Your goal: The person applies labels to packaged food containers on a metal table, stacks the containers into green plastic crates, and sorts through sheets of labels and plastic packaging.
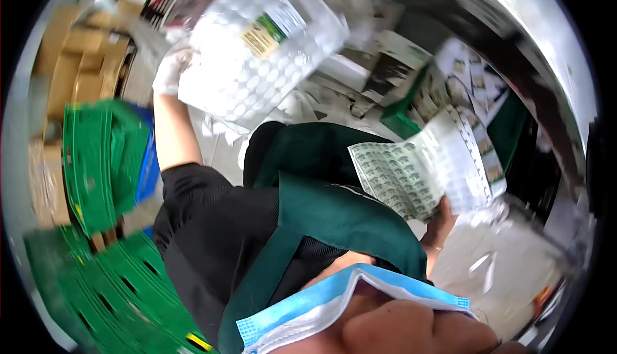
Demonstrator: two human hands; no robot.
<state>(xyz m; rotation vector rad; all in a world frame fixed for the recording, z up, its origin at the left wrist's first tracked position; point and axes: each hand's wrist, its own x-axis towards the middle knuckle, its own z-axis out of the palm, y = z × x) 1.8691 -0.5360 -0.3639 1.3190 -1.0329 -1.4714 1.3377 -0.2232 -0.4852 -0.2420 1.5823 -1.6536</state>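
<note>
My left hand [172, 70], in a white glove, is raised at the upper left. Its fingers are closed on the edge of a large clear plastic bag [257, 77] covered with rows of white dots, with a green and yellow label near its top. My right hand [441, 220], lower and to the right, grips the lower edge of a printed sheet [398, 172] with rows of small green marks. Behind the sheet's right side is a pale, glossy piece [456, 161] with dark dashes along its edge; whether it is joined to the sheet I cannot tell.
Stacked green crates [90, 167] stand at my left, near cardboard boxes [83, 71] and a blue crate [149, 154]. Ahead, a green box [405, 113] sits among piled printed papers and packaging [469, 74]. White scraps [488, 270] lie on the floor at right.
</note>
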